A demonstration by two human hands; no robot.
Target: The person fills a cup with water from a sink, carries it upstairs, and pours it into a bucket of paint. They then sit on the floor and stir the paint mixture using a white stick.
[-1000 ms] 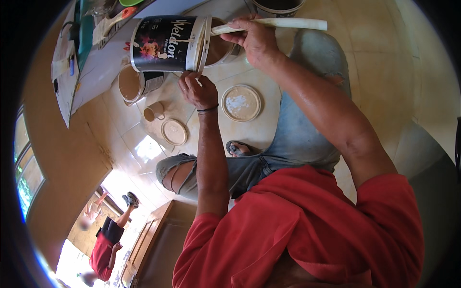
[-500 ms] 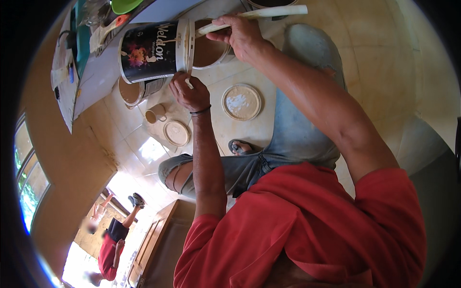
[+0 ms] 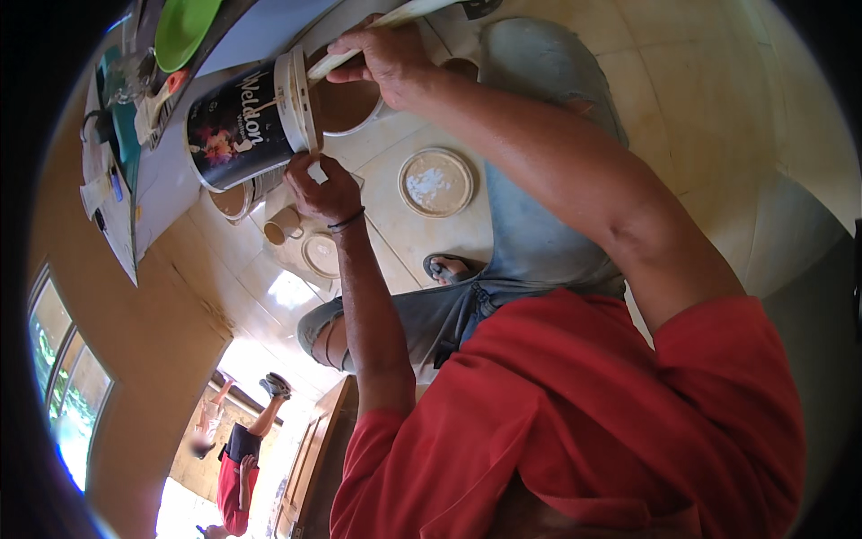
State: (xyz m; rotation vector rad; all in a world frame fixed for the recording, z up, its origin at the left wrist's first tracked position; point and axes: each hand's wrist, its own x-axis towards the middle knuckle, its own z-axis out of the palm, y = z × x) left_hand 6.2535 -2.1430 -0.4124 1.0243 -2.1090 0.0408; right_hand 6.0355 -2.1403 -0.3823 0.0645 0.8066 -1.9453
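A black paint bucket [image 3: 211,144] with a white rim is held tipped on its side, its mouth turned to the right. My left hand [image 3: 325,190] is closed on the lower part of that rim. My right hand [image 3: 391,65] grips a long pale stick [image 3: 415,13], and the stick's lower end is at the bucket's mouth. The inside of the tipped bucket is hidden from view. Below the mouth, on the floor, stands an open bucket of brown paint [image 3: 348,110], partly covered by my right hand and the tipped bucket.
Another open bucket [image 3: 233,202] stands behind, beside a brown mug [image 3: 280,226] and a round lid [image 3: 321,257]. A larger lid [image 3: 437,182] with white residue lies near my foot. At left, a table [image 3: 169,175] carries a green bowl [image 3: 184,34] and a brush [image 3: 162,103]. Two people are far off.
The whole view has shifted and turned slightly, so the bucket and both hands appear further left. The bucket looks a little more tilted. Both grips are kept.
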